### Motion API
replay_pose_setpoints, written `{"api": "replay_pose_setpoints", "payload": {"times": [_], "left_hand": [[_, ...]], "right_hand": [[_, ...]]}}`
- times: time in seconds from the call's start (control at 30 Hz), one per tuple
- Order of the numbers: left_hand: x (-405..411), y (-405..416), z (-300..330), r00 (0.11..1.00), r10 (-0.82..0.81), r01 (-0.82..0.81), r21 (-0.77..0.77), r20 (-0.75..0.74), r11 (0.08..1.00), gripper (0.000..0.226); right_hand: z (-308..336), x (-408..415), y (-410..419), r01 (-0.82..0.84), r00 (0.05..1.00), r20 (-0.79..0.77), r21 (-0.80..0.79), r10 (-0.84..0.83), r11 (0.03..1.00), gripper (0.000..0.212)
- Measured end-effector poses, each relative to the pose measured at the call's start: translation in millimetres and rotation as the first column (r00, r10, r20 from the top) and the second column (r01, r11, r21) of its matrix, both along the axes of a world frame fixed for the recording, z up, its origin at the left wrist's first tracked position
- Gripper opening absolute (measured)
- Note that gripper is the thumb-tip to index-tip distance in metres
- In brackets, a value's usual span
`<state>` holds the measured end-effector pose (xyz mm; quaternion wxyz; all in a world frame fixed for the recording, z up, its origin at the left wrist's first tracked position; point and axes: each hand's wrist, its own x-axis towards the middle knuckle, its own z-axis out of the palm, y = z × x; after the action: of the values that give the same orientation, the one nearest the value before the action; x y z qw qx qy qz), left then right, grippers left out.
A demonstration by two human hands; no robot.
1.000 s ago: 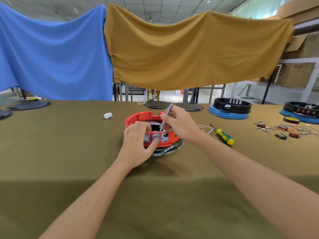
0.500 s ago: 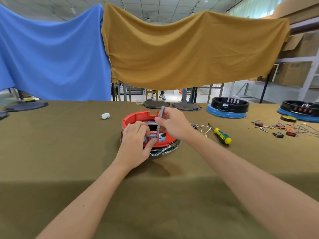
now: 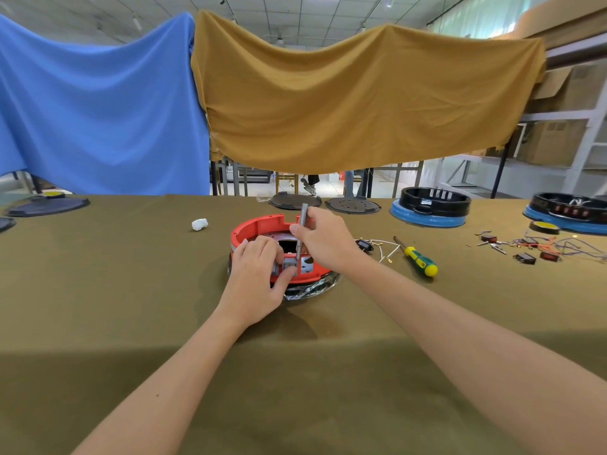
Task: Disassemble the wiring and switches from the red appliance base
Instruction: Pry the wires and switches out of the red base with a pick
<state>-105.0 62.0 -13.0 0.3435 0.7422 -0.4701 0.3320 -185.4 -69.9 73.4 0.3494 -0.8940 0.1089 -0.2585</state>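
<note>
Red appliance base point(image 3: 259, 226), left hand point(image 3: 254, 277) pinching grey switch point(image 3: 290, 265), right hand point(image 3: 323, 239) gripping grey tool point(image 3: 302, 224) upright

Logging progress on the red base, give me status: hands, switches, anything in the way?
Left hand grips the red base at the grey switches. Right hand holds a grey tool upright, tip at the switches. Switches still seated. Nothing blocking.

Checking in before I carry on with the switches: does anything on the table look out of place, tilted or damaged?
Only one thing: the red appliance base sits tilted, its near edge raised off the table cloth over crumpled silvery material. The left hand steadies it while the right hand works a grey tool at the switches.
</note>
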Motion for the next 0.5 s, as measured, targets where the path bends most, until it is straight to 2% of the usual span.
{"api": "replay_pose_setpoints", "payload": {"times": [0.2,0.3,0.43,0.5], "left_hand": [[-1,0,-1,1.0,0.027,-0.026,0.029,-0.005,0.999,0.018],[-2,1,-1,1.0,0.031,-0.031,0.039,0.001,0.999,0.017],[-2,0,-1,0.999,0.035,-0.035,0.037,0.004,0.999,0.017],[-1,0,-2,0.999,0.032,-0.032,0.034,-0.002,0.999,0.018]], "right_hand": [[-6,0,3,0.02,0.999,0.037,-0.036,-0.018,0.999,0.016],[1,3,1,0.002,0.999,-0.038,-0.059,-0.005,0.998,0.022],[10,9,4,-0.021,0.99,-0.141,-0.179,-0.005,0.984,0.025],[12,11,4,-0.029,0.987,-0.161,-0.165,0.003,0.986,0.027]]}}
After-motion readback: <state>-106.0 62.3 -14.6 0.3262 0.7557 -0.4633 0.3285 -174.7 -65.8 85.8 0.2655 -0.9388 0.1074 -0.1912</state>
